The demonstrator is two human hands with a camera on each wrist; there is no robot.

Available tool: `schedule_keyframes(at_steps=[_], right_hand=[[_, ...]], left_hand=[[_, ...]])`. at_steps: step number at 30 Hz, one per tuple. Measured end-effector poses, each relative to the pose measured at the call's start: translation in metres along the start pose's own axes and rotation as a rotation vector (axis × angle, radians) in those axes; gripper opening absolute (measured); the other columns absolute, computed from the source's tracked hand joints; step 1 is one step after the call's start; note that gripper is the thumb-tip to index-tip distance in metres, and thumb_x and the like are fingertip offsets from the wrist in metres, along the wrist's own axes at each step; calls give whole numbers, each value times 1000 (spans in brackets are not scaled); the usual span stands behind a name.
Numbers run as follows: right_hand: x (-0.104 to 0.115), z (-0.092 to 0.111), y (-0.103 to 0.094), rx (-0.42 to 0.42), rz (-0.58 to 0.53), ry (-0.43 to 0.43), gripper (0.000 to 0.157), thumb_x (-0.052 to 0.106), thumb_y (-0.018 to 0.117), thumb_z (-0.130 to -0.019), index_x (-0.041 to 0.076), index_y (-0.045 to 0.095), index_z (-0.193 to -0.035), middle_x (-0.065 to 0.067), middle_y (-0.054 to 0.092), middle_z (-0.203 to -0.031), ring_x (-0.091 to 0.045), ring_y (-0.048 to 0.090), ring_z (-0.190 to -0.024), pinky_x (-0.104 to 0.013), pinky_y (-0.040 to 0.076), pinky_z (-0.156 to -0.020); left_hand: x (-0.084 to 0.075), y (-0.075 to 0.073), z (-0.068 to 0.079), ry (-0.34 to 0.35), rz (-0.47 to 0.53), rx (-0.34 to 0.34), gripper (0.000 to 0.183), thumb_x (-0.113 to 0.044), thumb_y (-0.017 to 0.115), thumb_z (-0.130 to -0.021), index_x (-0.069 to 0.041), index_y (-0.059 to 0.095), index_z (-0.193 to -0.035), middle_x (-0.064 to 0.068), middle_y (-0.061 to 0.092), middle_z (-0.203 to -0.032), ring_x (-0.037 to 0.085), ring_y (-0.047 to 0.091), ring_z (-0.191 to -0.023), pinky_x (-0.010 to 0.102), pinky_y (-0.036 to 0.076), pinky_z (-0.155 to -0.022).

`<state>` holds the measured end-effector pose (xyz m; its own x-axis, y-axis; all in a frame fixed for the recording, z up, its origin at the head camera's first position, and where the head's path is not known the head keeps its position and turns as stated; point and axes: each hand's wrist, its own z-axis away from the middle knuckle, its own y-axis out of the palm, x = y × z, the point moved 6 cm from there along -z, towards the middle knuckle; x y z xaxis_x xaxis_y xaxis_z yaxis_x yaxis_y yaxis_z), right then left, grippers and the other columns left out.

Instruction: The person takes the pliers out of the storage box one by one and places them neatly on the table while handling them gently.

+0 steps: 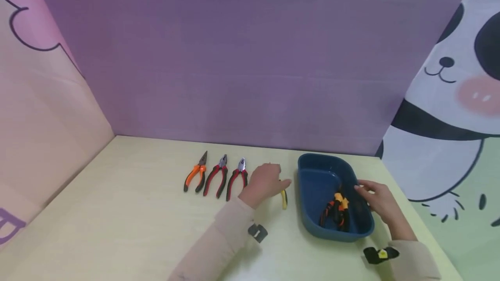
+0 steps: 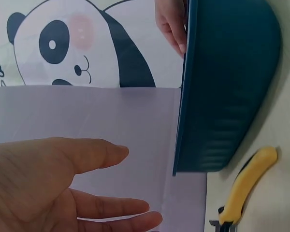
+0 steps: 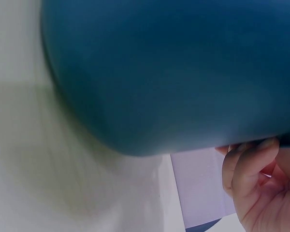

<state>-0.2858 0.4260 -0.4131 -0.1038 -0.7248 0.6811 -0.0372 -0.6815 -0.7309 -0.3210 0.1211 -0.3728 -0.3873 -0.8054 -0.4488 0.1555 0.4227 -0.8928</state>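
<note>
A deep blue plastic bin (image 1: 318, 177) stands on the right of the table. My right hand (image 1: 378, 200) grips its right rim, fingers bent at the edge in the right wrist view. Inside the bin lie pliers with black and orange handles (image 1: 337, 214), bunched toward the near end. Left of the bin my left hand (image 1: 265, 182) hovers with fingers and thumb spread, holding nothing. Beneath it lies a yellow-handled tool (image 2: 249, 186), its head mostly hidden.
To the left lie orange-and-black needle-nose pliers (image 1: 197, 172) and two red-and-black pliers, one (image 1: 217, 176) beside the other (image 1: 238, 178). A purple wall (image 1: 250, 77) closes off the back of the pale table (image 1: 117, 220). A panda-print panel (image 1: 441, 120) stands at the right.
</note>
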Motion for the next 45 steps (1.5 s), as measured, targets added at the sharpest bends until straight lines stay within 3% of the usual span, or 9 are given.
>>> schedule_keyframes(at_steps=[9, 19, 24, 27, 33, 39, 45], right_hand=[[-4, -1, 1, 12, 2, 33, 52, 25, 48, -98, -15, 41, -131, -26, 60, -102, -15, 59, -75, -32, 53, -59], [0, -1, -1, 9, 6, 4, 53, 27, 50, -98, -15, 42, -130, -22, 61, -98, -12, 58, -73, -31, 53, -58], [0, -2, -2, 11, 7, 15, 54, 27, 49, -98, -15, 42, -130, -22, 62, -98, -12, 59, -73, -32, 53, -58], [0, -2, -1, 11, 3, 21, 53, 26, 49, -98, -16, 41, -130, -22, 62, -97, -14, 59, -72, -32, 53, -57], [0, -3, 1, 21, -14, 39, 53, 27, 48, -98, -15, 41, -130, -21, 63, -96, -13, 60, -73, -32, 53, -58], [1, -3, 1, 27, 5, 37, 53, 27, 47, -99, -15, 41, -131, -22, 61, -99, -14, 58, -72, -32, 52, -57], [1, -2, 1, 32, 14, 48, 54, 29, 46, -99, -14, 40, -132, -24, 60, -101, -16, 57, -74, -32, 53, -59]], left_hand=[[-31, 17, -3, 57, 23, 77, 32, -42, 63, -88, -10, 63, -87, -2, 57, -70, 12, 51, -64, 26, 41, -57], [-61, 31, -6, 74, -86, 114, 33, -48, 61, -88, -15, 60, -82, -5, 55, -71, 9, 49, -64, 23, 40, -54], [-75, 33, -4, 131, -121, 96, 33, -48, 61, -87, -15, 63, -88, -6, 57, -76, 7, 50, -70, 22, 41, -58], [-83, 36, -3, 170, -118, 83, 32, -46, 62, -87, -15, 63, -82, -6, 56, -73, 7, 49, -68, 21, 40, -57], [-96, 52, -4, 111, -123, 131, 35, -49, 64, -85, -19, 59, -67, -8, 53, -65, 7, 47, -64, 23, 39, -57], [-106, 66, -6, 31, -108, 159, 30, -50, 68, -81, -20, 67, -76, -10, 56, -67, 7, 48, -63, 24, 41, -57], [-116, 78, -6, 2, -112, 158, 29, -50, 70, -79, -22, 68, -84, -10, 57, -71, 8, 48, -67, 24, 42, -61]])
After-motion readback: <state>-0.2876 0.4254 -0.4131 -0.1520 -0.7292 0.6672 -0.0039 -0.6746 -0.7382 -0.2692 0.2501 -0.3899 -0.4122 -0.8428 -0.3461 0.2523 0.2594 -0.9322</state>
